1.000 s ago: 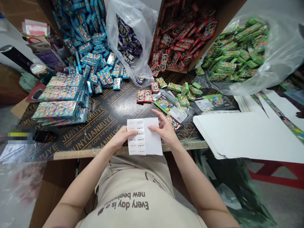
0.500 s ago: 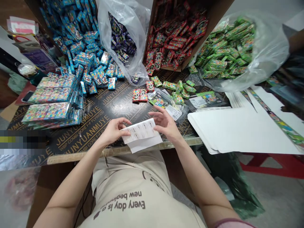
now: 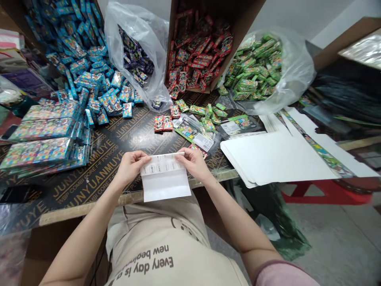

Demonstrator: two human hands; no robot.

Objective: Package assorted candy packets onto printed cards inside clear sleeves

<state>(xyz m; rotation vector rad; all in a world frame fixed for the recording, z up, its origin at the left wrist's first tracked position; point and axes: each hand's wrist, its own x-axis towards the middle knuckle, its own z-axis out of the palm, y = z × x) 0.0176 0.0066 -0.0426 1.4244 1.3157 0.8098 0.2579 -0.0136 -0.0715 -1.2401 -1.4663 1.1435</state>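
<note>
Pinching a white sheet of oval labels at the top, the left hand and right hand close their fingers.

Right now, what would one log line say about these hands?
left hand: holding sticker sheet | right hand: holding same sheet | nearby: red packets

Past the grip, blue packets heap on a black plywood board, red packets fill a cardboard box, and white card sheets, seemingly die-cut blanks, lie rightward.
</note>
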